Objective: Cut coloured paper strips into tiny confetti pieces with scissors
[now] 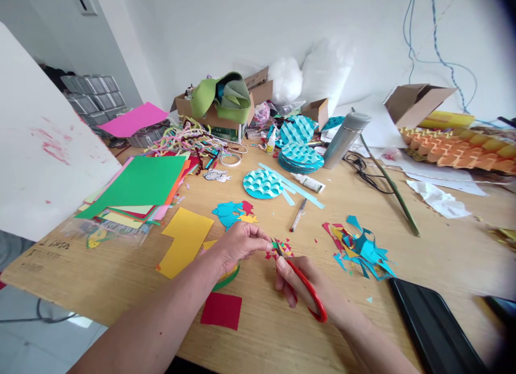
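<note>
My right hand (296, 282) is closed on red-handled scissors (308, 290), their blades pointing up and away. At the blade tips, my left hand (244, 242) pinches a small green paper piece (274, 245). Small red and yellow paper bits (287, 249) lie on the table just beneath and behind the blades. Beyond my left hand are a blue paper fish (228, 214) and smaller red and yellow shapes. A yellow sheet (187, 239) lies left of that hand, and a dark red rectangle (221, 311) is nearer me. Green paper curves partly under my left wrist.
Paper scraps (363, 247) and a black phone-like device (435, 325) lie at the right. A pen (298, 215), a scalloped blue disc (263, 184) and a glue tube (308, 182) sit farther back. Stacked coloured paper (139, 183) is at left, a grey bottle (344, 140) behind.
</note>
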Available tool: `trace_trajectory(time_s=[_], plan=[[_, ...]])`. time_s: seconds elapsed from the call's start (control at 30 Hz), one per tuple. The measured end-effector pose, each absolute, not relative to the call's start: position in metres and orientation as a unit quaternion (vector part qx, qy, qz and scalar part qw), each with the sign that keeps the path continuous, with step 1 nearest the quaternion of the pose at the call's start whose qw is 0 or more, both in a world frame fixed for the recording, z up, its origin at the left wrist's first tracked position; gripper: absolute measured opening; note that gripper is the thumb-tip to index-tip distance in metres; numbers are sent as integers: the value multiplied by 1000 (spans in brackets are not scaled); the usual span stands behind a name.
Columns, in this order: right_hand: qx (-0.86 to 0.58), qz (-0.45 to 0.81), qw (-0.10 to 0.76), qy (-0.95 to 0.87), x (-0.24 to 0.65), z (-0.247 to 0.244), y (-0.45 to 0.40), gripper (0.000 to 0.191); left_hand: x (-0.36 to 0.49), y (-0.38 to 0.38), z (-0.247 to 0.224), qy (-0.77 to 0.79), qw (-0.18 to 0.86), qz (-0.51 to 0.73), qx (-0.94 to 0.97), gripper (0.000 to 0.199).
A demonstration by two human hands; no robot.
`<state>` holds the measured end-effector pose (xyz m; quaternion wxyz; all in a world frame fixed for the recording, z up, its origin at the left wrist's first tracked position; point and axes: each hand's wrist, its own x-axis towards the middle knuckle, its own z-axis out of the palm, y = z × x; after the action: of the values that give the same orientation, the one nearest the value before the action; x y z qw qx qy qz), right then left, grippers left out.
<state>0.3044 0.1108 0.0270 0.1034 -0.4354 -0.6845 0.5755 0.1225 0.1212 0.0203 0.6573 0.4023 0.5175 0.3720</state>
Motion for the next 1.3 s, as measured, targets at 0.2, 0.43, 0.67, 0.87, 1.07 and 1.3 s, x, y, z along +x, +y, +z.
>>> trace_trajectory(time_s=[0.2,0.43,0.67,0.87,1.07,1.3], plan=[[-441,581,110,-675,303,28,110,62,123,121,23,520,656,370,402,16],[-450,585,107,-666,302,25,111,64,122,120,23,525,657,369,396,17],[-448,584,103,-668,302,26,111,63,122,121,22,520,663,367,394,16],[-467,589,105,-651,301,23,109,63,122,121,22,521,662,368,393,17],[-482,587,102,-642,300,22,111,65,121,122,20,516,662,369,399,19],[-510,585,105,-622,301,16,113,57,121,122,20,514,661,371,403,19]])
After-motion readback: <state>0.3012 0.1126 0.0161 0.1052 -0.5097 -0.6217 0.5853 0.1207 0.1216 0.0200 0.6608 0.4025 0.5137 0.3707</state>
